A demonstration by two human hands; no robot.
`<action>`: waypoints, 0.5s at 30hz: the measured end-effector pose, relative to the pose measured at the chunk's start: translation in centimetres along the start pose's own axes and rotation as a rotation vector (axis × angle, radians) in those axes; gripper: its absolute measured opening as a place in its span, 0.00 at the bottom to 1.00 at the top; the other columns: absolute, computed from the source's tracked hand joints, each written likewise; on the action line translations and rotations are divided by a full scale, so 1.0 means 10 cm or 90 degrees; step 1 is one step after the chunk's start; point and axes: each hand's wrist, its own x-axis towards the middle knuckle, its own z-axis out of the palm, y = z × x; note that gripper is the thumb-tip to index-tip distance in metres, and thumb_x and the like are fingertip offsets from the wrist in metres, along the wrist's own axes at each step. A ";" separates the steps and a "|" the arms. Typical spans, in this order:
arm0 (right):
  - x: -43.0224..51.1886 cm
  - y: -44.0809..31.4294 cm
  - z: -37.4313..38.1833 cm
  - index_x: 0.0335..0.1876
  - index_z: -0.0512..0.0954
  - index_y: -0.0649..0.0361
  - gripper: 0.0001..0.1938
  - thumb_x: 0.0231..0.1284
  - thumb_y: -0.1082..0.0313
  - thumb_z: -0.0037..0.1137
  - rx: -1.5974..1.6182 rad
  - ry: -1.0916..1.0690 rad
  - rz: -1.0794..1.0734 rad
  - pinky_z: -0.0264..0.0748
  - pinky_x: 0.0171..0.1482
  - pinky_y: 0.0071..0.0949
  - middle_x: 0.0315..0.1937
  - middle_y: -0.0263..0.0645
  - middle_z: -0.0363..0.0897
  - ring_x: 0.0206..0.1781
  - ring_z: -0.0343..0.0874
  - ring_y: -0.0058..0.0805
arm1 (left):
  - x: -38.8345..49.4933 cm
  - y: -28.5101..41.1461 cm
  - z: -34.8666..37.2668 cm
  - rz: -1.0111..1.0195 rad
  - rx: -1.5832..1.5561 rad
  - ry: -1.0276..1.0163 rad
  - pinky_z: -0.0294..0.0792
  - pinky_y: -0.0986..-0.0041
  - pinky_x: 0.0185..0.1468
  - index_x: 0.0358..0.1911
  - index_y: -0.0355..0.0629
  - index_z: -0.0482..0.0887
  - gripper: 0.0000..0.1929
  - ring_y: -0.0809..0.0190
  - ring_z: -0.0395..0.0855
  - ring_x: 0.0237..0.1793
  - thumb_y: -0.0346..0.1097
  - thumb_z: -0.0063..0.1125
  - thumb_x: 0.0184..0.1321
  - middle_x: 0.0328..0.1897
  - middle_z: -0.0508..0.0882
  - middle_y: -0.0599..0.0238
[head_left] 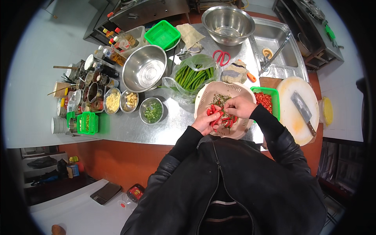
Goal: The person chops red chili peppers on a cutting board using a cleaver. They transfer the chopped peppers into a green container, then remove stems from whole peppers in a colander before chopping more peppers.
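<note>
Several red chillies [216, 117] are bunched in my left hand [205, 122], over the near-left part of a pale plastic basket [202, 98]. My right hand [240, 106] is just to the right, its thumb and forefinger pinched together close to the chillies. Whether anything small sits between those fingertips is too fine to tell. Inside the basket, more whole red chillies [229, 121] lie below my hands. A heap of green chilli stems [221, 100] rests behind them. Chopped red chillies [263, 102] fill a green basket [275, 101] on the right, partly hidden by my right wrist.
A cleaver [302, 107] lies on a round white chopping board [286, 88]. Behind my hands are a bag of green beans [195, 75], red-handled scissors [221, 58] and a steel basin [145, 69]. A sink [274, 38] is back right. Bowls of chopped ingredients [152, 112] stand left.
</note>
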 end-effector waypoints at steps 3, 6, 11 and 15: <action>0.02 0.00 -0.01 0.42 0.84 0.63 0.13 0.67 0.60 0.60 -0.028 -0.018 0.000 0.77 0.44 0.34 0.32 0.47 0.85 0.36 0.83 0.37 | 0.00 0.00 0.01 0.013 0.035 -0.035 0.72 0.74 0.33 0.54 0.47 0.74 0.14 0.65 0.80 0.35 0.28 0.62 0.69 0.42 0.79 0.66; 0.05 0.01 -0.04 0.42 0.84 0.62 0.14 0.68 0.57 0.60 -0.036 -0.080 0.002 0.77 0.44 0.35 0.31 0.47 0.85 0.36 0.83 0.38 | 0.00 0.00 0.03 0.022 0.055 -0.015 0.71 0.77 0.32 0.51 0.47 0.74 0.14 0.67 0.80 0.34 0.26 0.64 0.67 0.40 0.79 0.67; 0.08 0.00 -0.04 0.37 0.83 0.61 0.14 0.67 0.56 0.61 -0.072 -0.090 0.008 0.75 0.41 0.39 0.30 0.46 0.84 0.34 0.82 0.41 | 0.01 -0.02 0.08 0.046 0.097 0.017 0.72 0.78 0.31 0.50 0.47 0.74 0.13 0.68 0.80 0.32 0.25 0.63 0.67 0.38 0.80 0.68; 0.07 -0.01 0.06 0.33 0.81 0.60 0.13 0.65 0.57 0.63 -0.208 0.007 -0.052 0.76 0.41 0.44 0.30 0.46 0.83 0.35 0.82 0.47 | 0.02 -0.03 0.05 0.036 0.103 0.066 0.73 0.78 0.31 0.50 0.48 0.74 0.13 0.68 0.81 0.31 0.24 0.63 0.67 0.38 0.81 0.68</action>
